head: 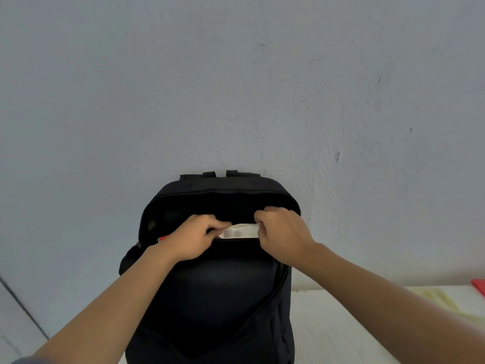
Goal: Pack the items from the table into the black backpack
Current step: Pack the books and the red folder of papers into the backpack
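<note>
Backpack (210, 298), soft black; packet (240, 231), flat white

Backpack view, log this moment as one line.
step: inserting | left hand: pinches white item | right hand: pinches white item | black backpack: upright, unzipped

This is a plain indoor room, most likely a home rather than a shop or lab, though little of it shows. A bare blue-grey painted wall (236, 88) is scuffed and chipped. A white table (341, 324) is set against it, bearing a yellowish cloth (443, 298) and a red thing (479, 286). A backpack (210, 298) stands by the wall.
</note>
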